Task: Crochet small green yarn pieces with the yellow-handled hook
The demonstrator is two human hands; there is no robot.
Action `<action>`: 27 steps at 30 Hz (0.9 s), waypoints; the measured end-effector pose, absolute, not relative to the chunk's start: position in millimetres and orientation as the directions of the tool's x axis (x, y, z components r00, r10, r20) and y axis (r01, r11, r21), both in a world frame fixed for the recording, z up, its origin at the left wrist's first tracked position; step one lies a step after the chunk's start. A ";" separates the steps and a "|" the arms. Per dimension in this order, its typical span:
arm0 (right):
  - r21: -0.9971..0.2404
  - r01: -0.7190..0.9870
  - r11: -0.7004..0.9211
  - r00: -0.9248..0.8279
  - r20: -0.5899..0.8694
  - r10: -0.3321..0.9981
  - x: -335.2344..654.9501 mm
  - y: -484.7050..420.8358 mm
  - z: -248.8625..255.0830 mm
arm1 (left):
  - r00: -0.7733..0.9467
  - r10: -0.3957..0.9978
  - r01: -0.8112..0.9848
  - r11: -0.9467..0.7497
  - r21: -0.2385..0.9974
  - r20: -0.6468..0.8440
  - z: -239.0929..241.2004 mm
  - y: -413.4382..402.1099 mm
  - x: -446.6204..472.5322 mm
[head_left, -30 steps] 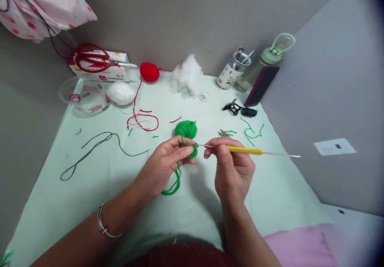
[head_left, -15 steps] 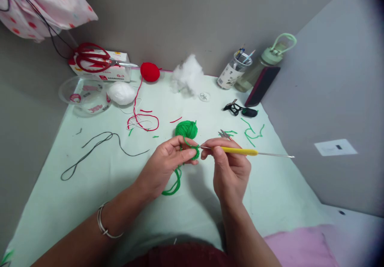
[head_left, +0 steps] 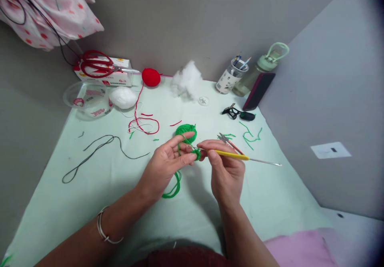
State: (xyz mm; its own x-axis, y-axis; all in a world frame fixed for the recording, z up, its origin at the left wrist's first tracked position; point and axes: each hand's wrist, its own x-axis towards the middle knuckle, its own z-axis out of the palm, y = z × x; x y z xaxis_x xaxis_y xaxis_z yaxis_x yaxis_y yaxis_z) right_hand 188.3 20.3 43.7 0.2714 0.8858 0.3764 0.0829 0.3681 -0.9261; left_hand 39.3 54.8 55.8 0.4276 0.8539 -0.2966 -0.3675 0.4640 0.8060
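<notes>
Between thumb and fingers, my left hand (head_left: 163, 163) pinches a small piece of green crochet work (head_left: 196, 153), its index finger stretched out with green yarn running over it. My right hand (head_left: 226, 171) is closed around a crochet hook (head_left: 229, 154) with a yellow handle; its left tip meets the green work and its other metal end points right. Just behind my left fingers lies the green yarn ball (head_left: 187, 131). A loop of green yarn (head_left: 174, 189) hangs below my left hand. Small scissors (head_left: 228, 142) lie behind my right hand, partly hidden by it.
Along the back stand a tissue box with red scissors (head_left: 96, 63), a red yarn ball (head_left: 151, 77), white stuffing (head_left: 188, 81), a pen cup (head_left: 231, 77), a bottle (head_left: 265, 65) and a phone (head_left: 258, 91). A black cord (head_left: 99, 143) lies left; green yarn scraps (head_left: 250, 135) lie right.
The hook has shifted a little left and its right end has dipped. My left index finger has lifted and straightened, drawing the yarn up. The small scissors show more now.
</notes>
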 end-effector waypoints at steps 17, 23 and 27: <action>-0.943 -0.221 0.249 0.275 0.185 0.944 190.3 22.6 46.2 | 0.439 0.855 -0.392 0.459 0.798 -0.276 57.9 54.6 36.5; -0.955 -0.114 0.274 0.253 0.239 0.938 190.7 20.7 46.5 | 0.429 0.863 -0.411 0.449 0.793 -0.266 57.5 54.1 36.6; -0.946 -0.028 0.324 0.230 0.309 0.923 190.3 19.4 46.6 | 0.420 0.872 -0.404 0.427 0.809 -0.251 57.2 52.4 36.6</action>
